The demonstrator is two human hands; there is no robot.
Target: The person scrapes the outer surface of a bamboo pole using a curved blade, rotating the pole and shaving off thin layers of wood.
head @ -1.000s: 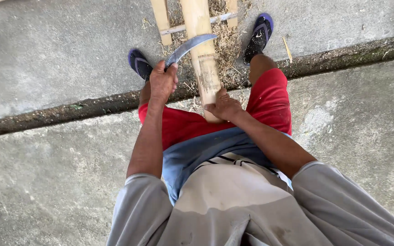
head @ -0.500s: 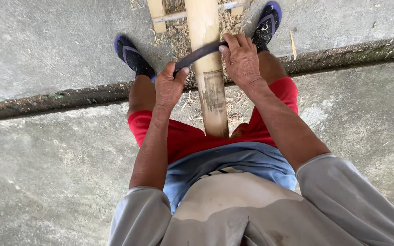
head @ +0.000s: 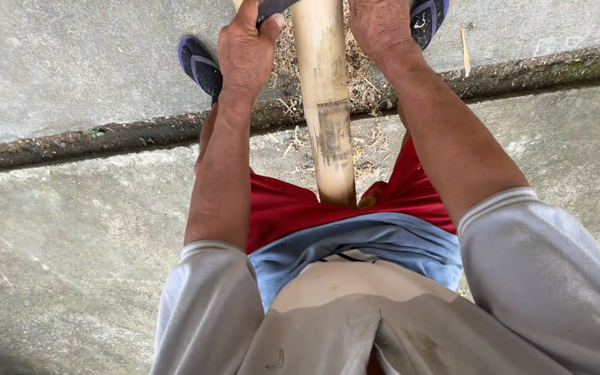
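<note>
The bamboo pole [head: 326, 104] is running up from between the person's red-shorted thighs to the top edge, lying over a crack in the concrete floor [head: 71, 222] strewn with shavings [head: 362, 76]. The left hand [head: 248, 52] is clamped on the dark handle of a blade [head: 272, 7] beside the pole. The right hand [head: 380, 24] is pressing down at the pole's other side; whether it is gripping anything cannot be told. Blue sandals [head: 199, 62] are flanking the hands.
</note>
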